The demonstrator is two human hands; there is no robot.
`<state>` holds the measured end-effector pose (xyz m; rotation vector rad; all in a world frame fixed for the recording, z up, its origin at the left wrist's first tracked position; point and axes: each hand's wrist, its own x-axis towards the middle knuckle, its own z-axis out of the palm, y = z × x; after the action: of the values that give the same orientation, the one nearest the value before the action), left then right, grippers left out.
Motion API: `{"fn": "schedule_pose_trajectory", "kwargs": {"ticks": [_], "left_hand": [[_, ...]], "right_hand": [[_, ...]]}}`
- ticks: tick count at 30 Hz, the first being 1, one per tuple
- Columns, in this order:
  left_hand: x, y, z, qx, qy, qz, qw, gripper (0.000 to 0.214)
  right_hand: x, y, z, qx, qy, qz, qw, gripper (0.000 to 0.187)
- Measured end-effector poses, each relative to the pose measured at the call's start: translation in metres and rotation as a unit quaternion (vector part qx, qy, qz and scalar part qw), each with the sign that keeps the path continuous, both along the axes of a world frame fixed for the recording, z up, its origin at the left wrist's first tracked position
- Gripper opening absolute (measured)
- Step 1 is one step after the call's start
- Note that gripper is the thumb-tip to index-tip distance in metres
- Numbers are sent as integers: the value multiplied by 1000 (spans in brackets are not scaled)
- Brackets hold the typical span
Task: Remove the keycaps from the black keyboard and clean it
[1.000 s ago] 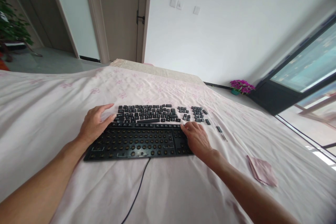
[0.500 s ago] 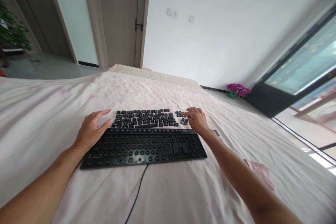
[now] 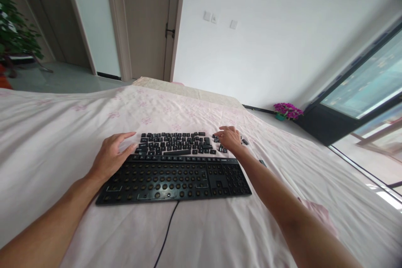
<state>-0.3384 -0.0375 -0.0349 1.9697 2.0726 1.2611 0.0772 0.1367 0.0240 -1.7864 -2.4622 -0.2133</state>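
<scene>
A black keyboard (image 3: 185,182) with its keys taken off lies on the bed sheet, its bare key posts showing. Beyond its far edge, loose black keycaps (image 3: 176,143) are laid out in rough rows, with the long space bar keycap (image 3: 176,152) at the near side. My left hand (image 3: 111,153) rests by the left end of these rows, thumb and forefinger apart, holding nothing. Over the small group of keycaps (image 3: 222,149) on the right hovers my right hand (image 3: 230,137), fingers stretched out and apart; it partly hides them, and I see nothing held.
A floral sheet (image 3: 194,234) covers the bed around the keyboard. The keyboard's cable (image 3: 166,234) runs toward me. A few dark pieces (image 3: 245,141) lie right of my right hand. Pink cloth (image 3: 317,213) lies beside my right forearm. Purple flowers (image 3: 287,111) stand by the far wall.
My right hand has shifted slightly left over the small keycap group, uncovering dark pieces to its right. My left hand keeps its place. The view has tilted slightly.
</scene>
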Motion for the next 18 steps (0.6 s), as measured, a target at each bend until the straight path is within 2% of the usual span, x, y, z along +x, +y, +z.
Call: {"fn": "schedule_pose_trajectory", "kwargs": {"ticks": [11, 18], "left_hand": [[-2, 2, -3, -7, 8, 9, 1000, 49], [-2, 2, -2, -6, 6, 10, 1000, 48]], "right_hand": [[-18, 31, 4, -37, -13, -26, 999, 17], [-25, 33, 12, -67, -9, -3, 998, 14]]}}
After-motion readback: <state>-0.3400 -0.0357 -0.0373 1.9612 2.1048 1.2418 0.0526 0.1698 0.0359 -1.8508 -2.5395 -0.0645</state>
